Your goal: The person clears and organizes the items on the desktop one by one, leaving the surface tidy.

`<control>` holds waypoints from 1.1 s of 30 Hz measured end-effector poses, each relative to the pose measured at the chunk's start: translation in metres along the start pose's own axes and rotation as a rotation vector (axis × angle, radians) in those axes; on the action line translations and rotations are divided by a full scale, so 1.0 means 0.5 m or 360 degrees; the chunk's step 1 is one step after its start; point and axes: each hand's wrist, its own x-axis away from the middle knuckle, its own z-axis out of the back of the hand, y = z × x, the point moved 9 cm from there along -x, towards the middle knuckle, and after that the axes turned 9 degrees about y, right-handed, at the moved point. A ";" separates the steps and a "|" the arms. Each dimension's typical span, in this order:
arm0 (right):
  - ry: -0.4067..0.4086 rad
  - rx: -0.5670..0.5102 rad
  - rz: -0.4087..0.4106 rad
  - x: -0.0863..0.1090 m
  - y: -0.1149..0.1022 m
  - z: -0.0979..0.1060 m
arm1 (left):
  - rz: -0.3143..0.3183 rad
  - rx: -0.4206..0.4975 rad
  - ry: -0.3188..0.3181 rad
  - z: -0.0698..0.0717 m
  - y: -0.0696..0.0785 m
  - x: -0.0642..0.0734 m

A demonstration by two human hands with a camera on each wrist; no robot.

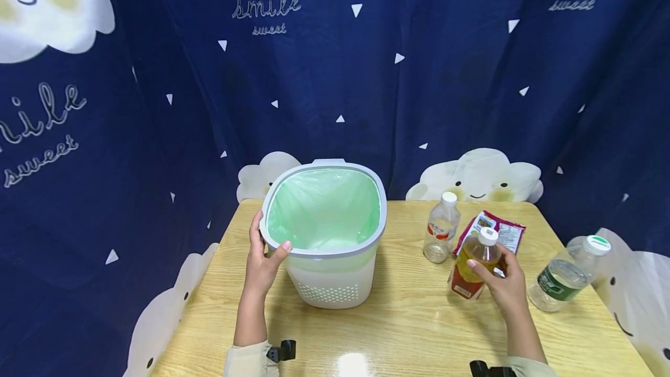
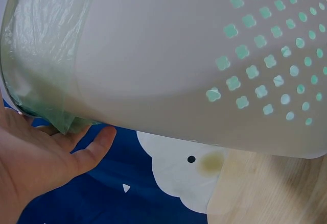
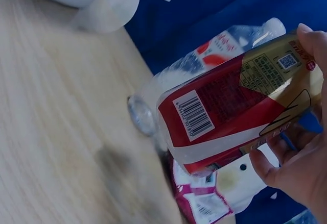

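Note:
A white trash bin (image 1: pixel 335 290) with a green liner bag (image 1: pixel 327 208) stands on the table. My left hand (image 1: pixel 264 263) grips its rim at the near left corner, thumb over the front edge and fingers along the side. In the left wrist view the liner's edge (image 2: pixel 66 117) hangs by the fingers (image 2: pixel 99 142). My right hand (image 1: pixel 509 284) holds a drink bottle (image 1: pixel 469 269) with a white cap and a red and gold label, thumb and fingers on opposite sides. In the right wrist view the label's barcode (image 3: pixel 194 115) faces the camera, and the bottle's base is off the tabletop.
A clear bottle with a red-marked label (image 1: pixel 441 228) stands just beyond the held one. Behind it lies a purple and white snack packet (image 1: pixel 510 234). A larger clear bottle with a green label (image 1: pixel 562 278) is at the right. A blue curtain (image 1: pixel 335 74) hangs behind the wooden table (image 1: pixel 408 330).

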 end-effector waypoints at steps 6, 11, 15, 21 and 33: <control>-0.0036 -0.0047 0.0005 0.009 -0.034 0.000 | 0.0014 -0.0012 -0.0007 -0.001 -0.001 0.001; -0.0052 -0.0064 0.0027 0.016 -0.065 0.001 | 0.0014 -0.0017 -0.0007 -0.001 0.000 0.001; -0.0047 -0.0049 0.0053 0.020 -0.088 0.002 | 0.0015 -0.0020 -0.0006 0.000 0.001 0.000; -0.0072 -0.0071 0.0067 0.023 -0.116 0.001 | 0.0006 -0.0011 -0.0002 -0.001 0.002 0.001; -0.0141 -0.0084 0.0124 0.006 -0.179 -0.023 | 0.0011 0.0003 -0.0006 0.000 0.000 0.000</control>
